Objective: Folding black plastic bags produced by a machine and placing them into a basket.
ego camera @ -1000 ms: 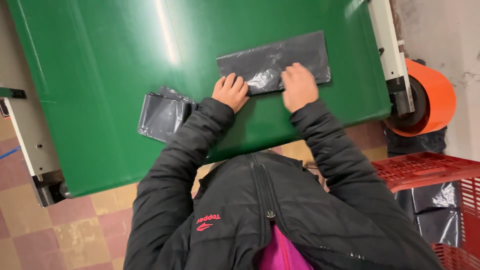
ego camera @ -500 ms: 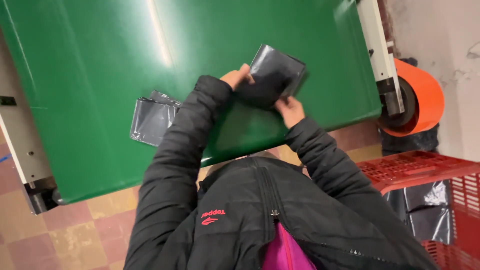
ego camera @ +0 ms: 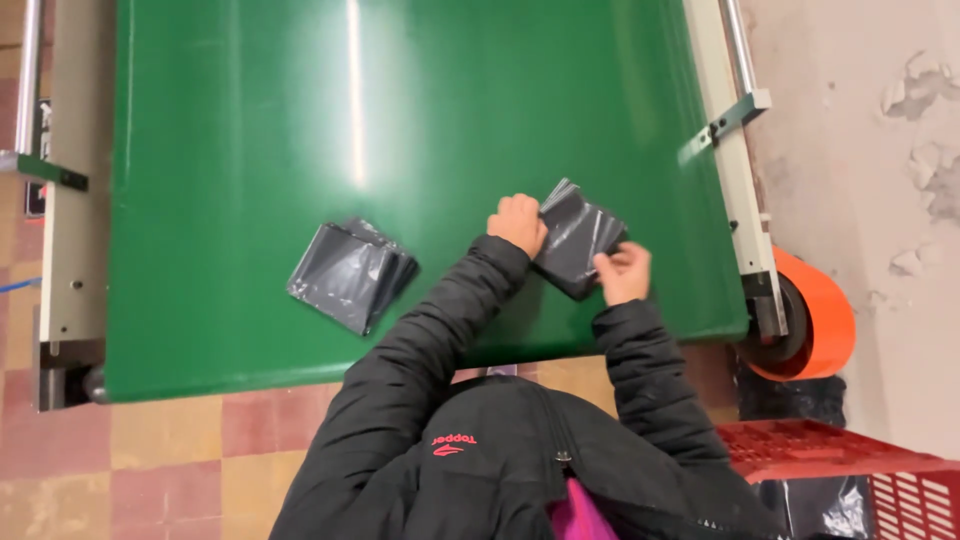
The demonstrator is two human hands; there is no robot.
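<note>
Nearest you, both black sleeves reach out over the near edge of the counter (ego camera: 240, 150), and your hands pinch one folded black plastic bag (ego camera: 580, 238) between them: the left hand (ego camera: 518, 222) is curled on its left edge, the right hand (ego camera: 624, 272) nips its near right corner. The bag sits tilted, a corner toward you, and it looks slick and springy, so I judge the folds could pop open or slide askew if either pinch slackens. It also lies close to the near edge, and a loose grip could let it slip off onto the floor. Well to the left of your left hand, a stack of folded bags (ego camera: 350, 272) rests fanned and uneven; a sleeve brushing it could scatter it. The smooth green surface gives little grip. Beyond your right hand run a metal rail (ego camera: 735, 180) and an orange roller (ego camera: 815, 320), with a red crate (ego camera: 840, 475) below, tiled floor (ego camera: 180, 460) on the left, and a chipped wall (ego camera: 880, 120) farthest right.
</note>
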